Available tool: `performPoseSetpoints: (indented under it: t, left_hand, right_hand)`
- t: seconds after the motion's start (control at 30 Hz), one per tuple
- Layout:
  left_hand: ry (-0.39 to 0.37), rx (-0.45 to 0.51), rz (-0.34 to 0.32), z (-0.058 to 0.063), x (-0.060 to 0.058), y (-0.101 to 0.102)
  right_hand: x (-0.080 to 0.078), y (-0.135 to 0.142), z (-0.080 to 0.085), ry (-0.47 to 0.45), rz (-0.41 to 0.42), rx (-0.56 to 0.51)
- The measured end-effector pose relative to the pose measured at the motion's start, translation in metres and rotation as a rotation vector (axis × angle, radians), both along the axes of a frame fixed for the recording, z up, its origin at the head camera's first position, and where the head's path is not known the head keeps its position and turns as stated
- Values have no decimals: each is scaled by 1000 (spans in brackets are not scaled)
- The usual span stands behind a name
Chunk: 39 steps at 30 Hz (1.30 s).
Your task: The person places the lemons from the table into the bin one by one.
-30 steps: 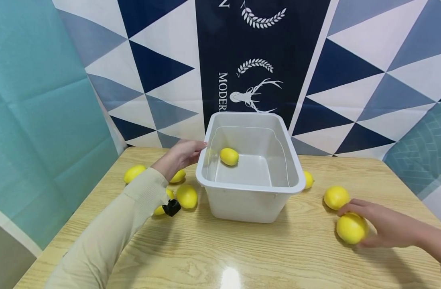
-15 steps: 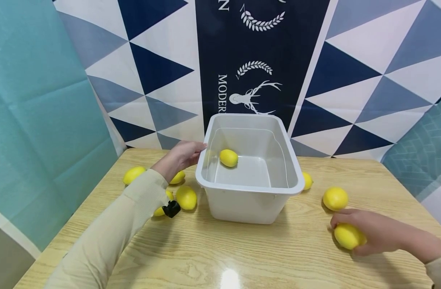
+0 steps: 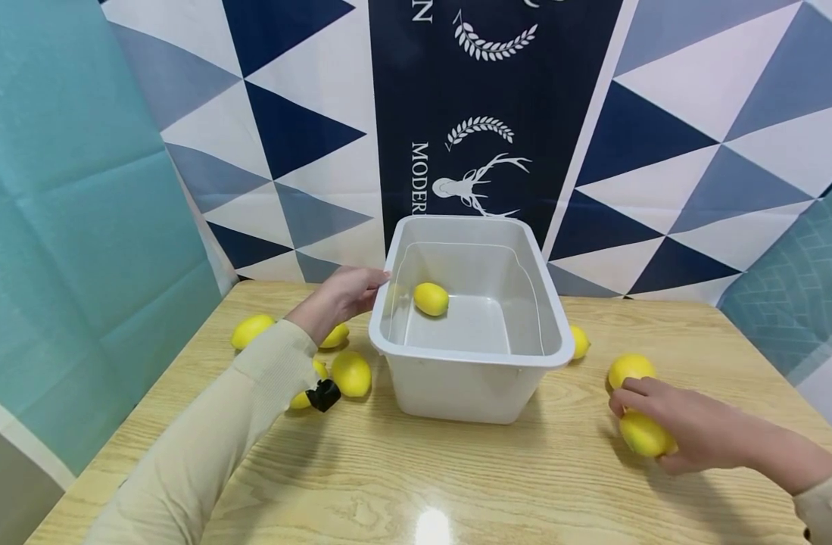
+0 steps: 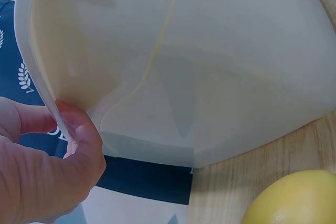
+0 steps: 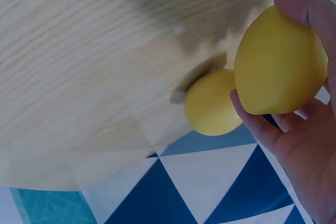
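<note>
A grey-white plastic bin [image 3: 456,386] stands on the wooden table, with one lemon [image 3: 431,300] lying inside near its left wall. My left hand [image 3: 347,294] grips the bin's left rim; the left wrist view shows thumb and fingers pinching that rim [image 4: 39,72]. On the right side, my right hand [image 3: 688,424] holds a lemon [image 5: 281,64] between thumb and fingers. Just behind the held lemon sits another lemon [image 5: 210,103] on the table. In the head view my fingers partly cover both of these lemons.
Several lemons lie left of the bin, among them one lemon [image 3: 352,374] close to its wall and one lemon [image 3: 252,331] farther out, some partly hidden by my left arm. Right of the bin, a lemon [image 3: 580,342] peeks out. A patterned cloth [image 3: 306,151] hangs behind the table.
My right hand has closed around the front right lemon and shifted it slightly left, nearer the bin. My left hand has stayed on the rim.
</note>
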<state>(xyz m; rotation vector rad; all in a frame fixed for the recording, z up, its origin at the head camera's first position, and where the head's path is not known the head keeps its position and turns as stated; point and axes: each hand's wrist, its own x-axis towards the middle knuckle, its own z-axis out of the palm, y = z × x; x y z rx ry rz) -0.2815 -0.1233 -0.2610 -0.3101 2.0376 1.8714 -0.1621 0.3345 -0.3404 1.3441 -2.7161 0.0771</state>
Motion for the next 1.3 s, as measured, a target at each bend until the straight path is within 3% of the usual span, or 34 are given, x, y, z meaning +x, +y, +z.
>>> performPoseSetpoints:
  t: [0.27, 0.73, 1.3]
  left_hand:
    - [5, 12, -10, 0, 1, -1]
    - [-8, -7, -4, 2, 1, -1]
    - [-5, 0, 3, 1, -1, -1]
  right_hand:
    - [-7, -8, 12, 76, 24, 2]
    - [-26, -26, 48, 182, 30, 2]
    - [-39, -40, 81, 214, -6, 57]
